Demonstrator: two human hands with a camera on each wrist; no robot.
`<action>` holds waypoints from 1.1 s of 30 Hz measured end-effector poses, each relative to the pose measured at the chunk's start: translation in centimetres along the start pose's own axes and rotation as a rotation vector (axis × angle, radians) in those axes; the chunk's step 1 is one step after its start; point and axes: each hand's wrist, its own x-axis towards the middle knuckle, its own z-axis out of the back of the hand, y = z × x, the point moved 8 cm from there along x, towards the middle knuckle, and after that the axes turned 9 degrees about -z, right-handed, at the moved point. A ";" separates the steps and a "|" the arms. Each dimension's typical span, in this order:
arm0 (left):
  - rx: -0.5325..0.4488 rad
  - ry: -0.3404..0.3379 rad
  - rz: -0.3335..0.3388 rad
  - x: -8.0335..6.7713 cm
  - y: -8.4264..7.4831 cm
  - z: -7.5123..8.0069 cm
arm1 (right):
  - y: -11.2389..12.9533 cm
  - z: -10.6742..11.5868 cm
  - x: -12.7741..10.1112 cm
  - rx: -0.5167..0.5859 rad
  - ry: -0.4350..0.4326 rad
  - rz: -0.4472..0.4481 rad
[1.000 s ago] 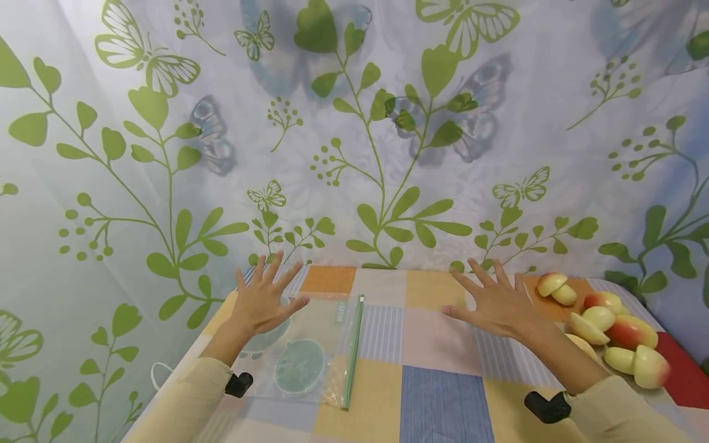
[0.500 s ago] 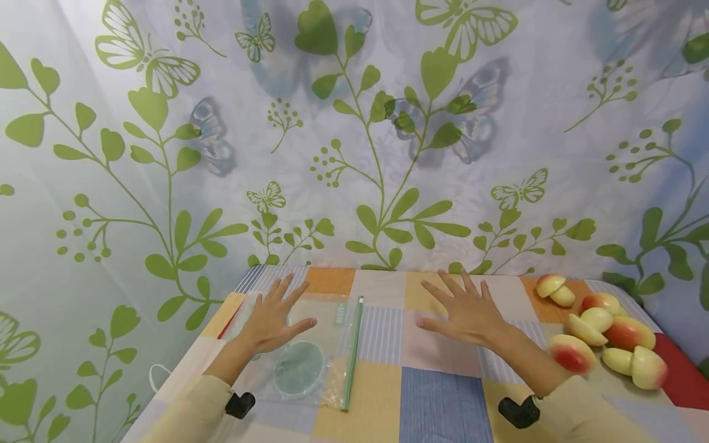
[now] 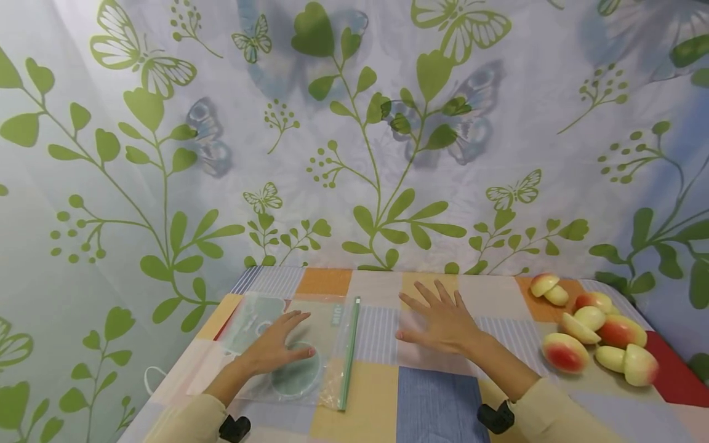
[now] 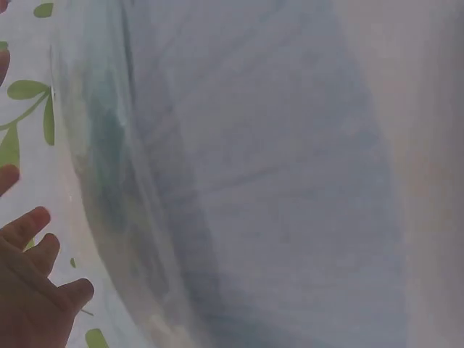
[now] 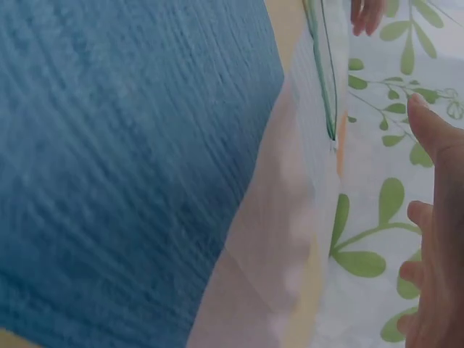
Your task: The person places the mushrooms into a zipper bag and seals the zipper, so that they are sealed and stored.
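Observation:
A clear zip bag (image 3: 332, 344) with a green slider strip (image 3: 350, 357) and pale green round prints lies flat on the table's left half. Over the bag is my left hand (image 3: 271, 351), fingers fairly straight and thumb apart; whether it touches the plastic I cannot tell. My right hand (image 3: 443, 320) is spread above the cloth to the right of the bag, holding nothing. In the left wrist view the left hand (image 4: 36, 283) shows at the lower left edge. The right wrist view catches the right hand (image 5: 446, 239) at its right edge, and part of the green strip (image 5: 326, 80).
Several yellow-and-red fruit-like pieces (image 3: 623, 332) are heaped at the table's right side, some of them mushroom-shaped. A patchwork cloth (image 3: 437, 400) covers the table. Behind it hangs a curtain (image 3: 354, 154) with leaves and butterflies. A white cord (image 3: 148, 375) loops at the left edge.
My right hand has moved left, away from the fruit-like pieces, uncovering a red-spotted one. My left hand has come lower over the bag. The bag and the pieces have stayed in place.

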 end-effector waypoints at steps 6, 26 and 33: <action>-0.025 0.037 0.003 -0.3 0.3 -1.1 | 1.0 -1.4 -0.1 0.007 0.012 0.017; -0.090 0.133 0.043 -0.6 1.1 -2.3 | 6.2 -5.7 -0.5 0.158 0.245 0.103; -0.080 0.153 0.031 -0.5 1.2 -2.5 | 8.3 -7.0 -0.9 0.158 0.303 0.147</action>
